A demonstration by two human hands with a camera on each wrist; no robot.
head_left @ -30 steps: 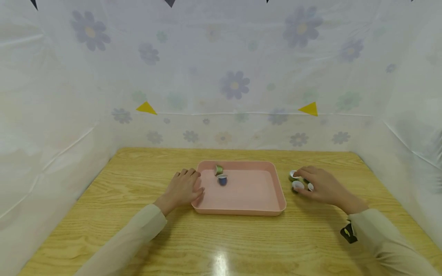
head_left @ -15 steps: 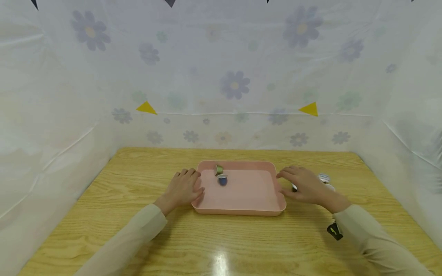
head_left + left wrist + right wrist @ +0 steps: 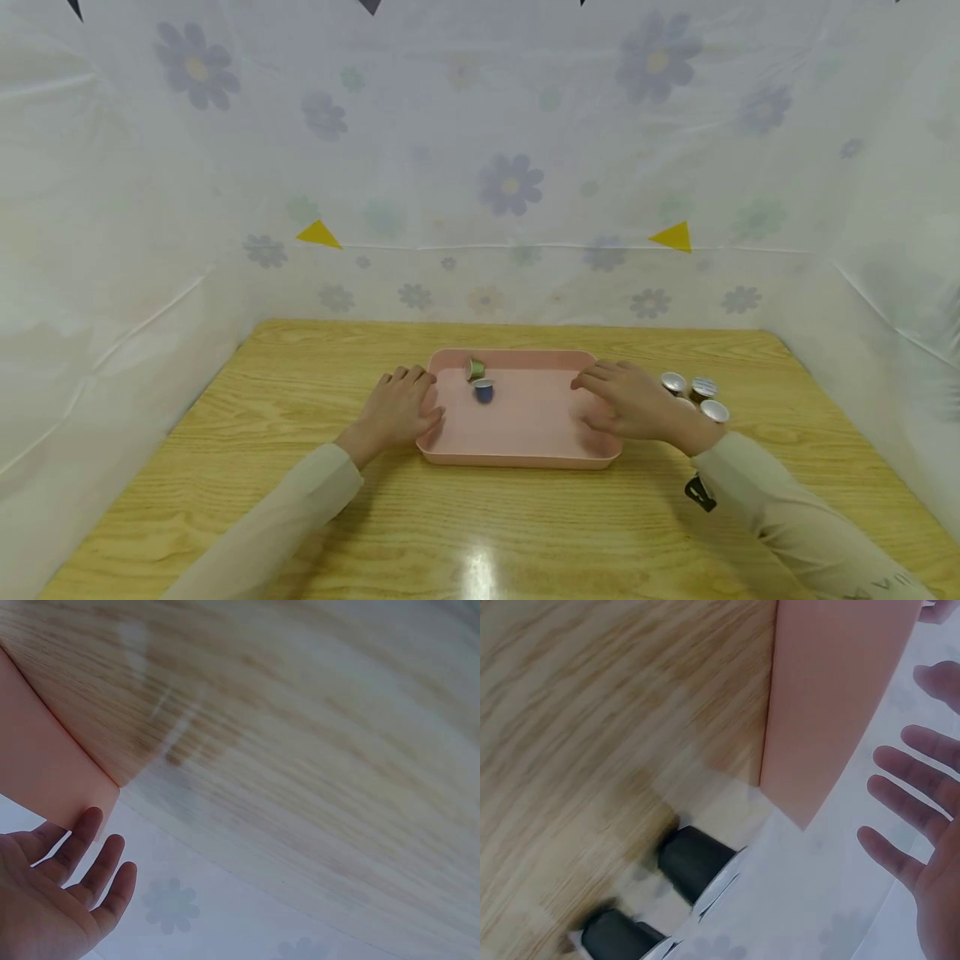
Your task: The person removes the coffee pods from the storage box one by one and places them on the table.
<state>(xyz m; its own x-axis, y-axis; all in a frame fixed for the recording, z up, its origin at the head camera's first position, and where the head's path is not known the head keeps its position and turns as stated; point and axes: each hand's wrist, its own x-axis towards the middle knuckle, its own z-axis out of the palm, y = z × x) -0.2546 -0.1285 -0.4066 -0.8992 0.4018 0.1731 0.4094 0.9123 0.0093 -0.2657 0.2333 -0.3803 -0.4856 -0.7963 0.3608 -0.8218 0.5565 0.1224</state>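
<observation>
In the head view, a shallow pink tray (image 3: 525, 425) lies on the table. A green coffee capsule (image 3: 476, 370) and a blue coffee capsule (image 3: 483, 391) are in its left half. My left hand (image 3: 397, 406) rests loosely at the tray's left rim, fingers relaxed; the left wrist view has its fingertips (image 3: 93, 815) by a tray corner. Over the tray's right end is my right hand (image 3: 633, 400), its thumb blurred. Its fingers are spread with nothing seen between them in the right wrist view. Several coffee capsules (image 3: 714, 410) stand right of the tray, partly hidden behind that hand.
The wood-grain table (image 3: 480, 517) extends on all sides of the tray. Pale flowered sheeting (image 3: 510, 275) stands at the back and sides. Two dark capsules (image 3: 696, 862) show beside the tray wall in the right wrist view. A black strap piece (image 3: 701, 493) hangs under the right sleeve.
My right hand has moved left from the capsules, over the tray's right rim, uncovering several capsules. The left hand, the tray and the two capsules in it have stayed put.
</observation>
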